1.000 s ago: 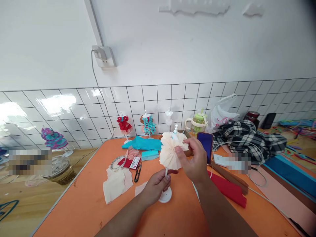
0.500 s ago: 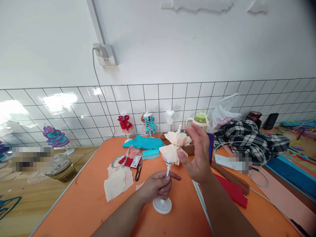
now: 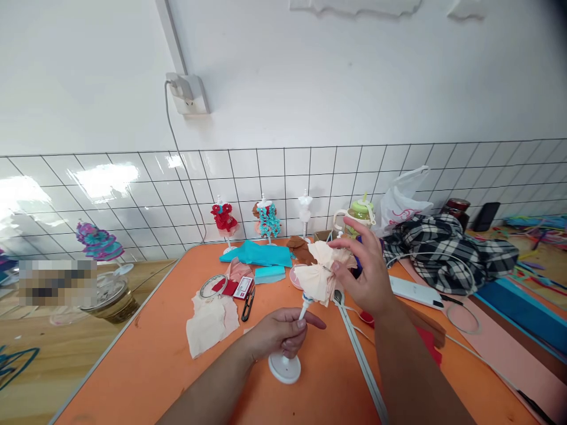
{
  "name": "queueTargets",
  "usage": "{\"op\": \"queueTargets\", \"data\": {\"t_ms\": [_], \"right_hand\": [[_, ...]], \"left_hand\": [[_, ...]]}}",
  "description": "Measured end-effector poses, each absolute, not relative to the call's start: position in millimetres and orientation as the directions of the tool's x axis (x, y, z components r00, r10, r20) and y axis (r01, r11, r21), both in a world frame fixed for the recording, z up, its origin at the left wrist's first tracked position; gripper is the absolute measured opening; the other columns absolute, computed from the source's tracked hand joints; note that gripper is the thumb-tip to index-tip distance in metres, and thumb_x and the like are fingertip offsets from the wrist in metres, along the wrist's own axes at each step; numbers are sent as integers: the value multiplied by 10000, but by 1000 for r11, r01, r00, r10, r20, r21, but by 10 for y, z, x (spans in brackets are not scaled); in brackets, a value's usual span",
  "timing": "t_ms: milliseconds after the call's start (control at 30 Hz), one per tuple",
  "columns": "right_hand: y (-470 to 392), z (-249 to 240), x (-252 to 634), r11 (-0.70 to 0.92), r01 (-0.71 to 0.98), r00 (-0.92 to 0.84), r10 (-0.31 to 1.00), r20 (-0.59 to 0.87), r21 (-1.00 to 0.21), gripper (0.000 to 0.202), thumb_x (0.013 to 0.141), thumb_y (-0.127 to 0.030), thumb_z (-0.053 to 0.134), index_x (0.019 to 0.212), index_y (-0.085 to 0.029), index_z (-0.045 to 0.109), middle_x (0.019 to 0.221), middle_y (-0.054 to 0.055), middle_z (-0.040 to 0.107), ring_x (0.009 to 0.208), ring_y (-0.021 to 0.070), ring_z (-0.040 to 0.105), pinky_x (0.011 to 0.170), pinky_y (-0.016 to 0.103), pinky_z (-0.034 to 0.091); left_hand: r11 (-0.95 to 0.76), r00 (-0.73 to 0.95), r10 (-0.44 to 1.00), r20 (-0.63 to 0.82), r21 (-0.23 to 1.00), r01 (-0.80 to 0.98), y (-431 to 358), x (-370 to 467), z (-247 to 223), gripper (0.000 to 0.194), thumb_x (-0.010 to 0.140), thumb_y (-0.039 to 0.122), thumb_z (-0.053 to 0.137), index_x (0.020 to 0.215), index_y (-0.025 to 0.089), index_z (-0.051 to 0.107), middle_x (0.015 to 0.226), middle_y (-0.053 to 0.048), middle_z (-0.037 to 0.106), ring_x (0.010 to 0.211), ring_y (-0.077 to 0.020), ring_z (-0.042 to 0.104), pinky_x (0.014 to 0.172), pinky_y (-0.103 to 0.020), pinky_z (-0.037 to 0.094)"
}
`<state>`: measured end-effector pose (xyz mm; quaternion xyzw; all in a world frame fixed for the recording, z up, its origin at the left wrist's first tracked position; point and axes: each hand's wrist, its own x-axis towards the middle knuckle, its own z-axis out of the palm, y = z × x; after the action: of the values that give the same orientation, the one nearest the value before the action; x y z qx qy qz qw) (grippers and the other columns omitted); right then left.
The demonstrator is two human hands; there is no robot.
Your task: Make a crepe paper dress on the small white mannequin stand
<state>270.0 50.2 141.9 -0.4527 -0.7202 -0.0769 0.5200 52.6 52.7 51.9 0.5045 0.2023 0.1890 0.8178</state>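
Note:
My left hand (image 3: pixel 283 332) is wrapped round the white stem of a small mannequin stand, its round base (image 3: pixel 284 368) showing below the fingers. The stand leans to the right, its top dressed in ruffled cream fabric (image 3: pixel 313 282) tied in at the middle. My right hand (image 3: pixel 364 268) touches the right side of this fabric, thumb and fingers curved at its narrow middle. Whether the fingertips pinch anything there is too small to tell. Left of the stand lie cream fabric pieces (image 3: pixel 207 329), a black cutter (image 3: pixel 248 304) and a clear tape ring (image 3: pixel 213 287).
Behind stand a red-dressed mannequin (image 3: pixel 224 219), a turquoise one (image 3: pixel 268 221) and a bare white one (image 3: pixel 305 209). Turquoise fabric (image 3: pixel 259 255) lies before them. A green-lidded cup (image 3: pixel 362 213), plaid cloth (image 3: pixel 452 251), white phone (image 3: pixel 414 291) and long pale strips (image 3: pixel 361 354) are to the right.
The stand has tilted further right, its base shifting slightly left. My right hand has moved in from beside the cream fabric to touch it, its fingers closer together.

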Motion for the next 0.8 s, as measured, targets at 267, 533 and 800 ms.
{"op": "queueTargets", "data": {"t_ms": [267, 533, 800], "right_hand": [[483, 1448, 2724, 591, 705, 9, 544, 839, -391, 61, 762, -278, 607, 773, -226, 637, 1381, 50, 410, 1263, 309, 397, 1014, 495, 344], [557, 1398, 2772, 555, 758, -7, 533, 846, -343, 47, 761, -258, 595, 768, -229, 631, 1374, 39, 428, 1255, 297, 403, 1028, 505, 316], [588, 1371, 2760, 563, 730, 14, 554, 833, -387, 301, 809, -382, 571, 1079, -249, 571, 1374, 86, 422, 1285, 309, 376, 1027, 511, 321]], "left_hand": [[462, 852, 509, -124, 874, -149, 533, 504, 552, 357, 875, 351, 544, 1113, 95, 618, 510, 72, 304, 415, -46, 206, 431, -215, 174], [309, 797, 567, -207, 951, 27, 545, 522, 543, 415, 863, 425, 557, 1137, 118, 606, 520, 78, 314, 449, -59, 245, 469, -214, 226], [137, 615, 781, -109, 991, 2, 605, 543, 497, 464, 866, 474, 517, 1165, 121, 561, 540, 78, 331, 482, -73, 294, 493, -212, 249]]}}
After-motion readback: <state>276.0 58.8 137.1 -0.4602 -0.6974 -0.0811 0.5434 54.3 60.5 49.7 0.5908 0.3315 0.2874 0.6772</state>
